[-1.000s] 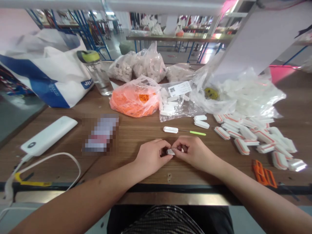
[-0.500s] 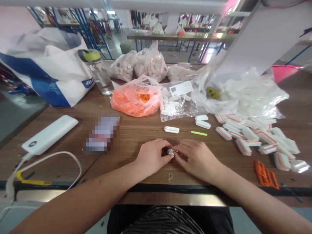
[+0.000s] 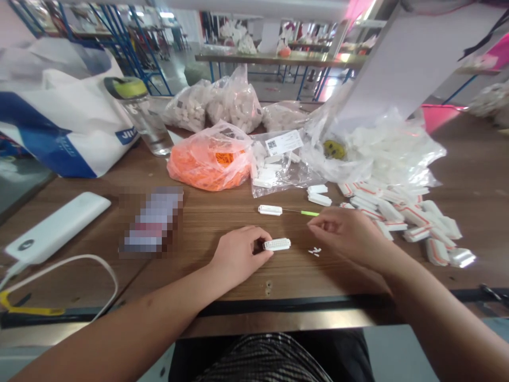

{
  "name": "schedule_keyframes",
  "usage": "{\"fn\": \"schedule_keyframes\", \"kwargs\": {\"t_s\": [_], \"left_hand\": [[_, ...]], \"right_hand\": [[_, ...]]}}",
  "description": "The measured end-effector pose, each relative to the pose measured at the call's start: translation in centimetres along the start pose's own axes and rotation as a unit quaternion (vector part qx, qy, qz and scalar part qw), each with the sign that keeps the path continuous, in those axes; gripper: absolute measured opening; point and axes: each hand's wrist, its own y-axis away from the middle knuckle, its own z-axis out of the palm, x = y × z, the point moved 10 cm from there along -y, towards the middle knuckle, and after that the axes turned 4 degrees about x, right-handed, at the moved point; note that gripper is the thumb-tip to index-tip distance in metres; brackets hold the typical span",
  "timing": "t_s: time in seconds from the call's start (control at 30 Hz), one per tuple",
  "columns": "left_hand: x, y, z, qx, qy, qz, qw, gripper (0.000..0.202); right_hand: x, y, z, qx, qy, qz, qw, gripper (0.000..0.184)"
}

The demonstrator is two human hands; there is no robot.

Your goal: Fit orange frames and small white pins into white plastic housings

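My left hand [image 3: 238,252] pinches one end of a white multi-hole connector housing [image 3: 278,244] between thumb and forefinger, close above the table. My right hand [image 3: 345,233] hovers to its right with thumb and fingers together; whether anything is between them is too small to see. Several tiny white plugs [image 3: 316,251] lie on the table between the hands. Just beyond, a thin tool with a green handle [image 3: 309,213] lies with its shaft against a second white housing [image 3: 270,210]. My right fingertips are near that handle, which they partly cover.
White housings with orange seals [image 3: 409,212] are heaped at right. Two plain white housings [image 3: 319,198] lie beyond my right hand. Plastic bags, one of orange parts [image 3: 212,162], line the back. At left are a power bank [image 3: 59,225], a blurred flat object [image 3: 153,220] and a bottle [image 3: 149,124].
My right hand has left the housing and moved right and slightly up. The housing in my left hand and the tiny white plugs now show. The view has shifted a little.
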Motion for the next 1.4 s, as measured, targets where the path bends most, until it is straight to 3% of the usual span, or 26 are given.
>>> {"fn": "schedule_keyframes", "kwargs": {"t_s": [0.13, 0.27, 0.7, 0.9, 0.97, 1.03, 1.2, 1.4], "left_hand": [[0.0, 0.0, 0.0, -0.001, -0.005, 0.003, 1.0, 0.013], [0.1, -0.1, 0.0, -0.004, -0.011, 0.004, 1.0, 0.013], [-0.1, -0.2, 0.2, -0.007, -0.012, 0.005, 1.0, 0.013], [0.2, -0.1, 0.0, 0.002, -0.002, 0.01, 1.0, 0.014], [0.1, -0.1, 0.1, 0.002, 0.003, 0.0, 1.0, 0.014], [0.0, -0.1, 0.1, 0.002, 0.006, -0.005, 1.0, 0.015], [0.0, 0.0, 0.1, 0.004, 0.019, -0.002, 1.0, 0.013], [0.1, 0.0, 0.1, -0.004, 0.02, 0.002, 1.0, 0.009]], "right_hand": [[3.8, 1.0, 0.8, -0.091, 0.023, 0.054, 0.994, 0.017], [3.8, 2.2, 2.4, -0.135, -0.007, 0.041, 0.99, 0.019], [2.1, 3.7, 2.3, -0.035, 0.168, 0.05, 0.984, 0.03], [4.2, 3.9, 1.5, -0.005, 0.013, 0.145, 0.989, 0.017], [3.1, 3.3, 0.9, 0.02, -0.062, 0.13, 0.989, 0.016], [0.6, 2.5, 0.6, 0.036, -0.126, 0.074, 0.989, 0.015], [-5.4, 0.2, 2.9, -0.006, -0.156, -0.063, 0.986, 0.014], [-6.3, -0.8, 5.1, -0.021, -0.134, -0.114, 0.984, 0.013]]}}
